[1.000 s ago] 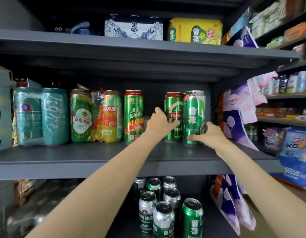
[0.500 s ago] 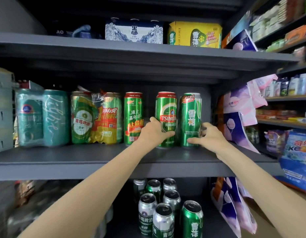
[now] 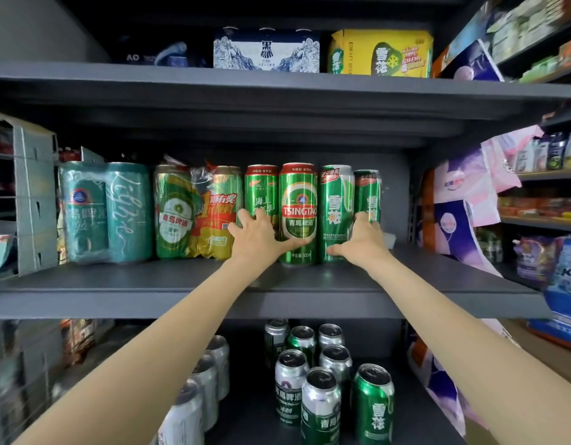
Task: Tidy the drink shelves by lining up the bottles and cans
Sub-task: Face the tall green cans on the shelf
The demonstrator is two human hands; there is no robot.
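Note:
On the middle grey shelf (image 3: 181, 284) a green Tsingtao can (image 3: 298, 194) and a green Snow beer can (image 3: 335, 200) stand upright, side by side. My left hand (image 3: 256, 239) grips the Tsingtao can low down, thumb across its front and fingers round its left side. My right hand (image 3: 361, 242) grips the Snow can, thumb at its base and fingers round its right side. A red-topped green can (image 3: 261, 187) stands just left, partly behind my left hand. A second Snow can (image 3: 369, 194) stands further back on the right.
Shrink-wrapped packs, one teal (image 3: 107, 213) and one green and yellow (image 3: 194, 213), fill the shelf's left part beside a grey crate (image 3: 24, 194). Several loose cans (image 3: 309, 380) stand on the shelf below. Boxed packs (image 3: 380, 53) sit above. Purple and white bags (image 3: 454, 226) hang at the right.
Both hands slid the Tsingtao and Snow cans left and forward, next to the red-topped can. A second Snow can behind them has come into sight.

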